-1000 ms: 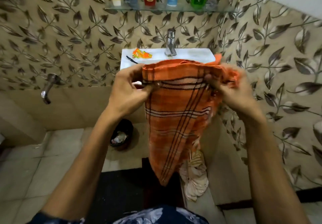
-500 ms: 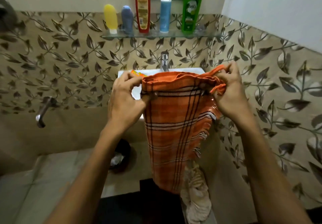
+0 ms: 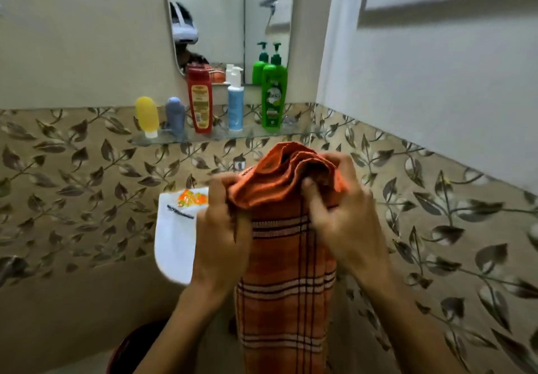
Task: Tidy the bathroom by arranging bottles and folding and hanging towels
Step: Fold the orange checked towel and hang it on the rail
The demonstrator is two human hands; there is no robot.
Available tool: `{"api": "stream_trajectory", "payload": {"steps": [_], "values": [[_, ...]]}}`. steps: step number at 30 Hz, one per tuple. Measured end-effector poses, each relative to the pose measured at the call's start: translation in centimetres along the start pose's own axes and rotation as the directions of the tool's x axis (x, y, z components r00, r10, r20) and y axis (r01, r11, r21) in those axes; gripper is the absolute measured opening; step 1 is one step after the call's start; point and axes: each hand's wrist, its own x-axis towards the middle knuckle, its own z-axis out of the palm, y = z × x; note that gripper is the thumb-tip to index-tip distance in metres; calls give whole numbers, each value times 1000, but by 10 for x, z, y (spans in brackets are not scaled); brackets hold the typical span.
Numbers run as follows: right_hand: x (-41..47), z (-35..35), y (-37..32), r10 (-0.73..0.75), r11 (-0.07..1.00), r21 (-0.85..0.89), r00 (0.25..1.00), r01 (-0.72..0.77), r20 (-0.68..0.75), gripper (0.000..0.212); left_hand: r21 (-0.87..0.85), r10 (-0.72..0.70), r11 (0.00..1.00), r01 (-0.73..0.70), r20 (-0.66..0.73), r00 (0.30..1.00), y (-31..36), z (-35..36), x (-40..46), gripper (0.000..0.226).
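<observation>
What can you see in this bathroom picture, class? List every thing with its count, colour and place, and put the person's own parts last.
towel: one, orange with dark and white stripes, held up in front of the sink, top edge bunched
bottles: five on the glass shelf, left to right: yellow bottle, grey-blue bottle, red bottle, blue bottle, green bottle
mirror: one, on the wall above the shelf
sink: one, white, left of the towel, partly hidden
sachet: orange, on the sink rim
bin: dark, on the floor, partly seen
left hand: grips the towel's upper left
right hand: grips the bunched top on the right
</observation>
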Motion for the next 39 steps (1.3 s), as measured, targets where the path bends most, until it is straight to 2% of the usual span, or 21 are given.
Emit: {"api": "stream_trajectory", "payload": {"steps": [2, 4, 6, 7, 10, 13, 16, 17, 18, 20, 22, 25, 28, 30, 33, 36, 37, 39], "values": [[5, -1, 4, -96, 989, -111, 994, 101, 49, 70, -50, 105, 993, -102, 57, 993, -6, 9, 9, 46], [15, -3, 17, -236, 913, -337, 972, 229, 18, 92, 19, 302, 952, -304, 91, 949, -16, 18, 23, 50], [29, -4, 29, -380, 771, -562, 924, 300, -29, 96, 165, 501, 846, -508, 82, 862, -29, 29, 41, 43], [37, -4, 34, -433, 725, -617, 900, 308, -59, 99, 224, 562, 793, -567, 90, 822, -35, 35, 53, 48], [68, -12, 43, -551, 670, -665, 821, 330, -148, 109, 331, 655, 666, -668, 169, 737, -44, 58, 93, 51], [108, -27, 50, -607, 614, -718, 778, 329, -163, 111, 309, 738, 600, -737, 142, 660, -43, 83, 137, 49], [155, -41, 55, -656, 526, -795, 739, 302, -154, 127, 197, 745, 645, -739, 54, 665, -37, 112, 183, 71], [171, -45, 55, -653, 511, -810, 742, 287, -150, 130, 178, 743, 654, -735, 36, 669, -37, 122, 199, 69], [187, -50, 54, -636, 513, -812, 759, 278, -142, 127, 164, 731, 670, -724, 29, 682, -37, 133, 215, 67], [218, -64, 53, -593, 510, -816, 798, 272, -105, 110, 113, 702, 704, -701, 31, 711, -33, 152, 249, 69], [249, -79, 54, -605, 451, -858, 791, 246, -91, 94, 63, 714, 698, -713, 7, 700, -25, 170, 285, 64], [302, -103, 53, -594, 369, -912, 800, 181, -82, 84, 20, 731, 682, -731, -28, 682, -13, 197, 346, 67], [362, -124, 52, -591, 278, -956, 802, 97, -90, 64, -77, 672, 741, -667, 90, 735, -3, 222, 412, 84], [397, -139, 50, -562, 239, -971, 819, 25, -117, 61, -173, 642, 766, -619, 163, 749, 8, 236, 447, 87], [437, -150, 56, -450, 259, -962, 870, -89, -202, 79, -241, 631, 773, -587, 196, 751, 12, 259, 489, 89], [459, -143, 66, -321, 296, -947, 921, -124, -221, 94, -222, 573, 818, -530, 251, 780, 6, 282, 519, 90], [464, -140, 70, -294, 297, -945, 929, -137, -227, 93, -233, 555, 831, -505, 280, 784, 2, 289, 526, 87], [477, -139, 75, -218, 308, -935, 944, -174, -248, 86, -283, 543, 838, -467, 355, 761, -7, 302, 534, 63]]}}
